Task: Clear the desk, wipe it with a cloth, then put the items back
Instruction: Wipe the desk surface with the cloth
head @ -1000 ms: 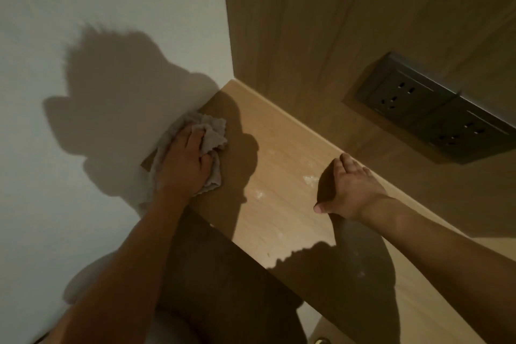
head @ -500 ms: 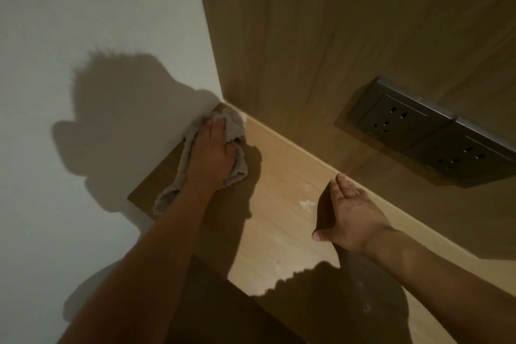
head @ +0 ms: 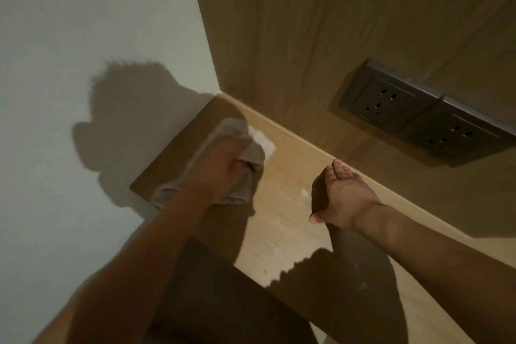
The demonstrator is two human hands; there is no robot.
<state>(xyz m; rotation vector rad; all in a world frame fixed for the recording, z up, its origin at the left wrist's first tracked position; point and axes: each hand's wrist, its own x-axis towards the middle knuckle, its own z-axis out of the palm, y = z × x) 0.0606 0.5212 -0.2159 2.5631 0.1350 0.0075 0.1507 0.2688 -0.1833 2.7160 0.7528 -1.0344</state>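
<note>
Soft, light cloth (head: 234, 159), likely bunching easily: best pinned flat under left hand (head: 220, 173)'s curled, gripping fingers; right hand (head: 343, 198) open beside.

I am looking down at a light wooden desk (head: 282, 220) fitting into a corner, a pale wall on its left and a wood panel behind. A crumpled grey cloth (head: 245, 159) is lying on the far left part of the surface. Small whitish smudges (head: 305, 193) are showing on the wood near the middle.

Matt wood desk (head: 290, 204), soft cloth (head: 245, 156)
</note>
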